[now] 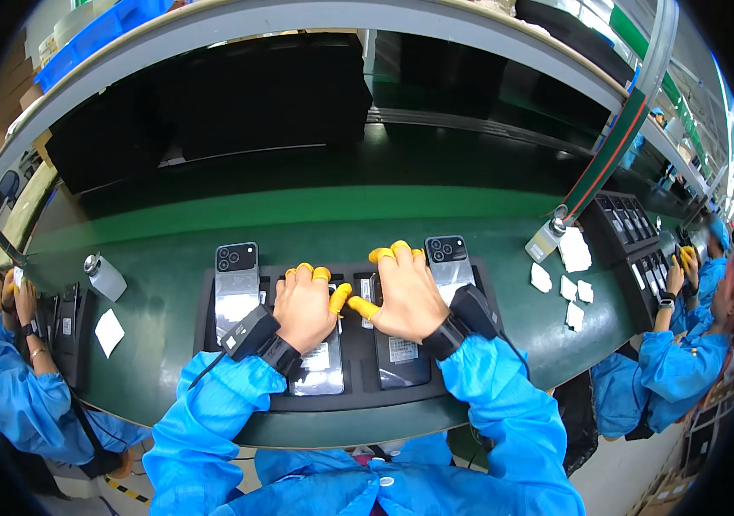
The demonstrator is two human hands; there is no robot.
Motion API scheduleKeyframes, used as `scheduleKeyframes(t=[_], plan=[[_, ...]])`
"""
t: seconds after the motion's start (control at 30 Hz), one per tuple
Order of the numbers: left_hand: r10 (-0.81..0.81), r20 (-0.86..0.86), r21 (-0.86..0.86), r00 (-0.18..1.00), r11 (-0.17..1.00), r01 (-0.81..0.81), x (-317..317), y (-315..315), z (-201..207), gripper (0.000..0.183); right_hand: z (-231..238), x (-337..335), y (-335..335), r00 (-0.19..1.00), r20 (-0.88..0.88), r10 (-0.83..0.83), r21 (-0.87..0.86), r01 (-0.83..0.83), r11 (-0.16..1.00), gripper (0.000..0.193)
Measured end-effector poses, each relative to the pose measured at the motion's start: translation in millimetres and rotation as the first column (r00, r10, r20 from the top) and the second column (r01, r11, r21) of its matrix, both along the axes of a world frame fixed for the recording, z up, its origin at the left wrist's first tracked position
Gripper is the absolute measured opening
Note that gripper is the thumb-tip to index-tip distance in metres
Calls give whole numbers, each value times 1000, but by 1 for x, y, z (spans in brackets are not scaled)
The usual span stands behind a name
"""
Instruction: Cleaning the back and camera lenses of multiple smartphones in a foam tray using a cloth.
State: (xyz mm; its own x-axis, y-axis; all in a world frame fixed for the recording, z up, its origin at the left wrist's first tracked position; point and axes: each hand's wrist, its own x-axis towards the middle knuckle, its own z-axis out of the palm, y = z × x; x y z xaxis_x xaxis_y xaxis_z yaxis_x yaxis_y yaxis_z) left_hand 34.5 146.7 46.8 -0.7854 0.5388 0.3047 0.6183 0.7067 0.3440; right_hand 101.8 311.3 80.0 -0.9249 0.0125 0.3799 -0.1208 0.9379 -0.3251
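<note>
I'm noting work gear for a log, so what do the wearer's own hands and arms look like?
Both arms wear loose, bright blue sleeves. The left hand and right hand have yellow finger covers. Each wrist carries a black strap and a black, box-shaped device with a thin black cable.

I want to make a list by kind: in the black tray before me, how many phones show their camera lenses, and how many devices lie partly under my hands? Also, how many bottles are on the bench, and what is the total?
Outer phones: 2
Devices partly under your hands: 2
Bottles: 2
Total: 6
</note>
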Motion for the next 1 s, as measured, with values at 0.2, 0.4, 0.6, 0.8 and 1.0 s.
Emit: scheduleKeyframes(t=[0.2,0.4,0.6,0.8,1.0], plan=[[69,-32,13,997,998,-69,17,1,28,42,4,-25,-5,989,-131,-73,-41,68,997,49],[126,-75,121,989,986,-116,28,0,37,39,-16,-84,7,979,-125,-163,-69,156,985,42],[181,-112,177,977,971,-159,-30,22,29,41,-32,-86,27,988,15,-153,-127,154,980,49],[171,15,86,985,982,-171,-58,34,10,46,0,-58,54,918,58,-393,48,391,919,47],[275,-220,72,936,961,-265,-81,-1,9,54,-22,-42,81,868,201,-455,2,464,886,58]])
